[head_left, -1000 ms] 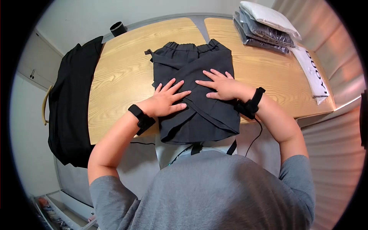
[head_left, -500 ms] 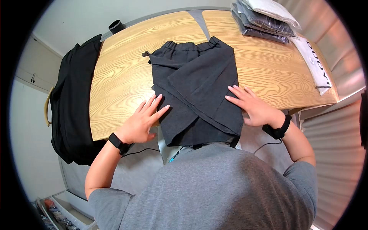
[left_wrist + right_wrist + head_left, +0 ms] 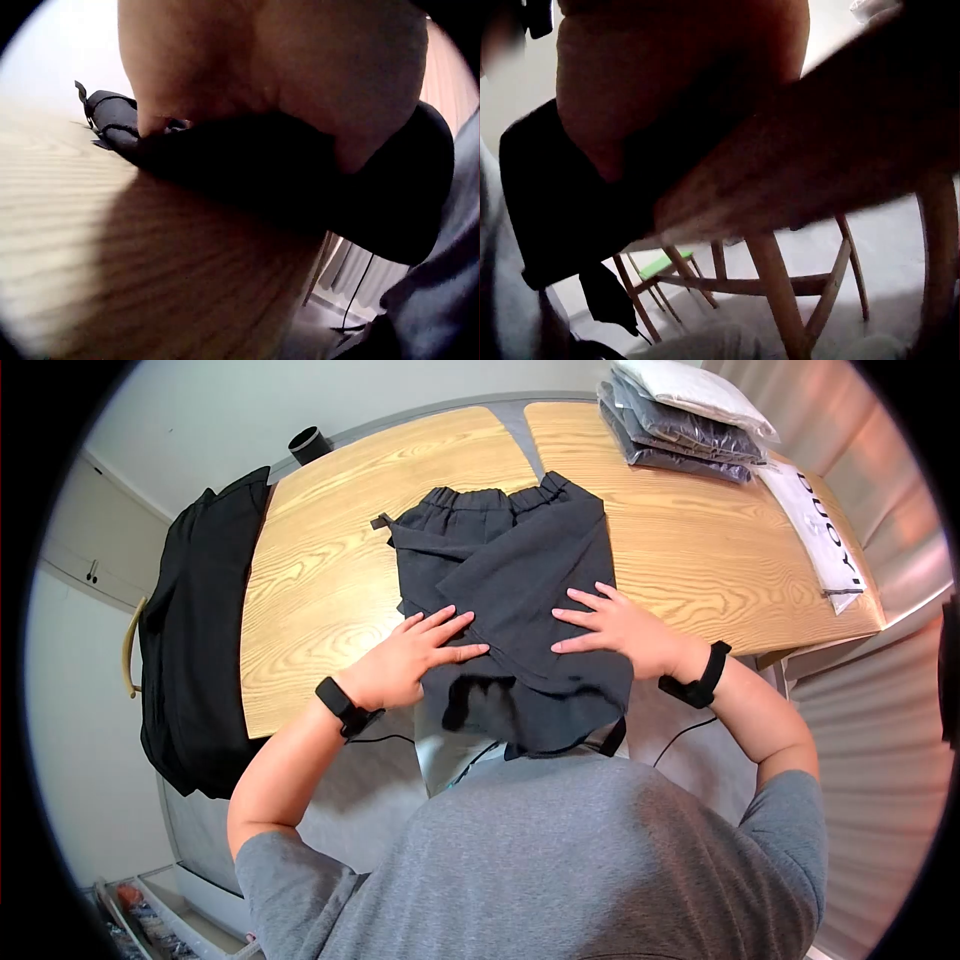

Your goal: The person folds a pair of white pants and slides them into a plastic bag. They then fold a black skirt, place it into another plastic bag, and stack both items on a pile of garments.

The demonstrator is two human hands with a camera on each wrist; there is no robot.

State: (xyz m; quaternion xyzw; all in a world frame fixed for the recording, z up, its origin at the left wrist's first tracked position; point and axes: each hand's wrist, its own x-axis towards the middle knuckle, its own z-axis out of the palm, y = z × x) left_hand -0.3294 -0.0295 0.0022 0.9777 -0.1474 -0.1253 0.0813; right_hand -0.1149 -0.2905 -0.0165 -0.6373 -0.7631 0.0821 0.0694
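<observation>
A dark grey garment (image 3: 500,560) with a gathered elastic waistband and crossed front panels lies on the wooden table, its lower edge hanging over the front edge. My left hand (image 3: 405,660) rests on its lower left part with fingers spread. My right hand (image 3: 625,635) lies flat on the lower right part, fingers also spread. In the left wrist view the left hand (image 3: 270,67) is on the dark cloth (image 3: 247,165), fingertips hidden. The right wrist view shows the right hand (image 3: 667,75) against dark fabric (image 3: 555,195).
Black clothing (image 3: 205,620) hangs at the table's left side. A dark cylinder (image 3: 309,445) stands behind the far left edge. At the back right are stacked bagged garments (image 3: 680,430) and a white printed bag (image 3: 815,540). Wooden chair or table legs (image 3: 772,285) show below.
Both hands moved outward off the upper cloth toward the garment's sides, then came back inward onto its lower part. The lower edge now hangs in a rounder curve.
</observation>
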